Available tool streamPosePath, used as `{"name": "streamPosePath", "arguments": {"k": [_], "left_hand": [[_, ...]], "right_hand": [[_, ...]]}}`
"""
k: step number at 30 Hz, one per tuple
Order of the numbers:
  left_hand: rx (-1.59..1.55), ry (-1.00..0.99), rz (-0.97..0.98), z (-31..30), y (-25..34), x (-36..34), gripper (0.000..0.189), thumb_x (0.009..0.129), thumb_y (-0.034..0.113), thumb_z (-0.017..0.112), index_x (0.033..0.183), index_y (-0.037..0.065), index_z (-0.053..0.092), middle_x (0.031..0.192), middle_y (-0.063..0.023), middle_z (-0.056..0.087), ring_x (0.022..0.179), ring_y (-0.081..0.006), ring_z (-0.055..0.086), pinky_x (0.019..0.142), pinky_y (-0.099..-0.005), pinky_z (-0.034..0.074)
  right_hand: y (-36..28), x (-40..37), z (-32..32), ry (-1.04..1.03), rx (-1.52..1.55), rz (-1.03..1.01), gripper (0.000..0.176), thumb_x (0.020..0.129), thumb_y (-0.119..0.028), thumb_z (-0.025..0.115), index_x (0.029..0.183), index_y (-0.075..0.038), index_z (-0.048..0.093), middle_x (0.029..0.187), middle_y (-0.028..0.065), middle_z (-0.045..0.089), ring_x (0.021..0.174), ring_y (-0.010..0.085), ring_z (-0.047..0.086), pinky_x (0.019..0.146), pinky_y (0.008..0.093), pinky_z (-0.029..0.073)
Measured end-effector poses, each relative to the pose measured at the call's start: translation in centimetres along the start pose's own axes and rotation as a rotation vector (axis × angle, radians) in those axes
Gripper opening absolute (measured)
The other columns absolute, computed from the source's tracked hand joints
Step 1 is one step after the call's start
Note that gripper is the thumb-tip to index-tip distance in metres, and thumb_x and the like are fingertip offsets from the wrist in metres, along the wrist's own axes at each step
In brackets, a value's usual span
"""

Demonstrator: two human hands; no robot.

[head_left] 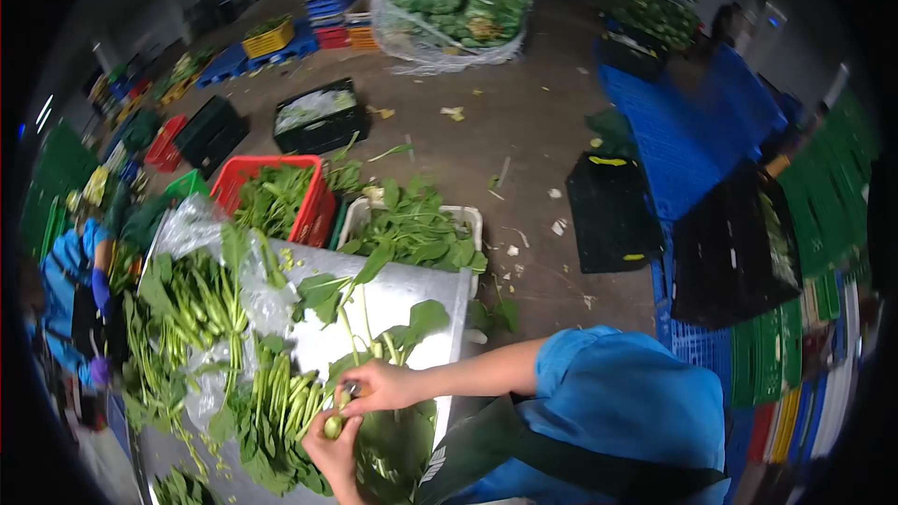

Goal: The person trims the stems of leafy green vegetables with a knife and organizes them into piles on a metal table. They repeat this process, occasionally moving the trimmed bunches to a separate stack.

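Note:
My right hand [382,385] is closed around a small tool with a dark, shiny part, at the cut stem ends near the table's front. Just below it, my left hand [332,444] is closed on green stems [333,426], their pale ends showing between the fingers. Leafy tops [426,323] spread over the metal table [323,266] beyond my hands. To the left of my hands lies a pile of leafy green stalks [281,402], with another pile [201,304] farther back beside clear plastic wrap [267,290].
A red crate [318,210] and a white crate [479,224] of greens stand behind the table. A co-worker in blue [67,285] is at the far left. Blue pallets [655,131] and black crates [613,215] stand to the right.

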State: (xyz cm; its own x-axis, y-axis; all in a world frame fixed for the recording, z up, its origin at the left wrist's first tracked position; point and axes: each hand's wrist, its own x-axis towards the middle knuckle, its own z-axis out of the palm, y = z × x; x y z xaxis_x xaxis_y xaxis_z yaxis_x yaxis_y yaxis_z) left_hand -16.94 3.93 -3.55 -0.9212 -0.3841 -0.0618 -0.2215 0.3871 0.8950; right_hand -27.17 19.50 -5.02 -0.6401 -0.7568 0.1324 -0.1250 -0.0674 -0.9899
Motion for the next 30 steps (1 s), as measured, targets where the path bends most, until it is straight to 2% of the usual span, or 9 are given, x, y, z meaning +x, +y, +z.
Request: {"name": "streamPosePath", "arguments": {"k": [6, 9, 10, 11, 13, 15, 18, 28, 30], "left_hand": [[-0.04, 0.008, 0.247, 0.0, -0.4, -0.8, 0.025, 0.072, 0.006, 0.07, 0.092, -0.005, 0.059, 0.074, -0.0019, 0.056, 0.064, -0.0077, 0.048, 0.057, -0.0197, 0.04], [-0.028, 0.076, 0.055, -1.0, 0.5, -1.2, 0.025, 0.068, 0.003, 0.068, 0.091, -0.004, 0.06, 0.075, -0.0074, 0.06, 0.064, -0.0127, 0.053, 0.061, -0.0246, 0.044], [-0.056, 0.06, 0.036, -0.9, 1.1, -0.9, 0.024, 0.068, 0.003, 0.068, 0.089, -0.004, 0.06, 0.074, -0.0079, 0.06, 0.064, -0.0137, 0.054, 0.061, -0.0253, 0.044], [-0.057, 0.073, 0.026, -0.7, 1.3, -0.6, 0.024, 0.068, 0.003, 0.068, 0.089, -0.004, 0.06, 0.074, -0.0079, 0.06, 0.064, -0.0137, 0.054, 0.061, -0.0253, 0.044], [0.079, 0.06, 0.336, -0.1, 1.3, -0.7, 0.023, 0.066, 0.005, 0.07, 0.086, -0.003, 0.061, 0.073, -0.0106, 0.061, 0.063, -0.0186, 0.057, 0.063, -0.0284, 0.045], [0.257, 0.024, 0.229, -0.1, 1.3, -1.2, 0.025, 0.064, 0.012, 0.073, 0.084, 0.0, 0.064, 0.075, -0.0157, 0.062, 0.068, -0.0255, 0.062, 0.066, -0.0322, 0.047], [0.121, -0.013, 0.132, -0.4, 2.9, -1.4, 0.028, 0.066, 0.014, 0.072, 0.089, 0.0, 0.065, 0.079, -0.014, 0.065, 0.073, -0.0235, 0.063, 0.068, -0.0318, 0.048], [0.077, 0.023, 0.333, -1.8, 2.7, -2.2, 0.023, 0.063, 0.006, 0.07, 0.085, 0.001, 0.065, 0.07, -0.0086, 0.06, 0.063, -0.0179, 0.056, 0.058, -0.0275, 0.044], [0.094, 0.015, 0.288, -2.2, 2.7, -2.5, 0.023, 0.067, 0.01, 0.069, 0.088, 0.003, 0.065, 0.079, -0.012, 0.063, 0.069, -0.0266, 0.058, 0.064, -0.0328, 0.046]], "right_hand": [[-0.9, -0.4, 0.2, -0.005, 0.034, 0.026, 0.022, 0.081, -0.019, 0.066, 0.091, -0.003, 0.056, 0.072, 0.0017, 0.055, 0.069, 0.0064, 0.05, 0.062, 0.0232, 0.041], [-0.8, -0.9, -1.2, 0.131, 0.062, 0.121, 0.015, 0.082, -0.013, 0.061, 0.092, -0.004, 0.054, 0.083, 0.0052, 0.06, 0.072, 0.0125, 0.058, 0.063, 0.0285, 0.046], [-2.5, -1.7, -2.4, 0.191, -0.351, -0.172, 0.019, 0.083, -0.019, 0.06, 0.093, -0.005, 0.053, 0.081, 0.0088, 0.057, 0.068, 0.0195, 0.059, 0.059, 0.0294, 0.046], [-2.2, -2.1, -2.6, 0.123, -0.419, -0.186, 0.022, 0.082, -0.024, 0.062, 0.091, -0.005, 0.053, 0.079, 0.011, 0.054, 0.065, 0.0246, 0.058, 0.054, 0.0319, 0.046], [-2.5, -3.2, -2.7, 0.08, -0.526, -0.202, 0.023, 0.08, -0.024, 0.063, 0.09, -0.006, 0.053, 0.078, 0.0102, 0.054, 0.064, 0.0242, 0.058, 0.053, 0.0329, 0.046], [-3.3, -3.7, -1.9, 0.023, -0.597, -0.241, 0.022, 0.077, -0.022, 0.065, 0.087, -0.006, 0.054, 0.076, 0.0088, 0.054, 0.061, 0.0244, 0.057, 0.051, 0.0346, 0.045], [-4.3, -3.3, -2.0, 0.024, -0.655, -0.286, 0.021, 0.073, -0.017, 0.068, 0.085, -0.006, 0.056, 0.07, 0.0078, 0.054, 0.057, 0.0247, 0.056, 0.05, 0.0348, 0.044], [-3.8, -2.2, -1.0, -0.077, -0.592, -0.241, 0.023, 0.079, -0.026, 0.064, 0.083, -0.004, 0.055, 0.067, 0.0084, 0.053, 0.054, 0.0247, 0.054, 0.048, 0.0343, 0.043], [-3.0, -2.2, -1.9, -0.055, -0.621, -0.17, 0.018, 0.082, -0.02, 0.061, 0.082, -0.003, 0.056, 0.066, 0.0096, 0.053, 0.053, 0.0216, 0.054, 0.049, 0.0324, 0.043]]}}
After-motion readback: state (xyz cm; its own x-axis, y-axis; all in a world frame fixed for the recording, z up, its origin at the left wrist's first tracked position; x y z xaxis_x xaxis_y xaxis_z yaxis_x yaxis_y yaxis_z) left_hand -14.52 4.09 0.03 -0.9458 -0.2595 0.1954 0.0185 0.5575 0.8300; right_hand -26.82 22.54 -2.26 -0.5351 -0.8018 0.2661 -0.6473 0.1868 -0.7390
